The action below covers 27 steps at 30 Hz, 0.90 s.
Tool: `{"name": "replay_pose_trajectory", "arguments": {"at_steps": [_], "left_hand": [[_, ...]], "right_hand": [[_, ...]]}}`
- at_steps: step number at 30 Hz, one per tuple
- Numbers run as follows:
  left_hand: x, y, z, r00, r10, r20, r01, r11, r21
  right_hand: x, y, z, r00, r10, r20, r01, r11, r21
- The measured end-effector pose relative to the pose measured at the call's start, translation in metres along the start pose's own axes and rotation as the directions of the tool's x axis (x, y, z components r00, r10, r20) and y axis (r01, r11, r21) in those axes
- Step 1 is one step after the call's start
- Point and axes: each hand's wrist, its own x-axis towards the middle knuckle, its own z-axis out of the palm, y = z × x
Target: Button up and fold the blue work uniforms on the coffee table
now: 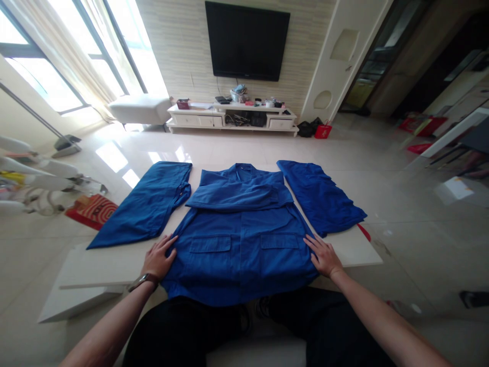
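Note:
A blue jacket (pixel 240 250) lies front up on a white table (pixel 357 247), its sleeves folded across the chest below the collar and its hem hanging over the near edge. My left hand (pixel 158 257) rests with fingers spread on the jacket's left side edge. On the opposite edge, beside a pocket flap, my right hand (pixel 323 255) lies with its fingers apart. Neither hand grips the cloth. Folded blue trousers (pixel 148 204) lie to the left of the jacket, and another folded blue garment (pixel 321 196) is on the right.
Beyond the table stand a low white cabinet (pixel 237 118) with small items and a white bench (pixel 141 109). A television (pixel 247 41) hangs on the wall. A red patterned bag (pixel 91 210) is at the left. My legs are below the near edge.

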Motion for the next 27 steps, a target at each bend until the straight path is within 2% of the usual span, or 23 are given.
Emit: {"name": "replay_pose_trajectory", "arguments": {"at_steps": [27], "left_hand": [[0.0, -0.001, 0.0009, 1.0, 0.001, -0.003, -0.001, 1.0, -0.001]], "right_hand": [[-0.0003, 0.0005, 0.0004, 1.0, -0.006, -0.002, 0.005, 1.0, -0.028]]}}
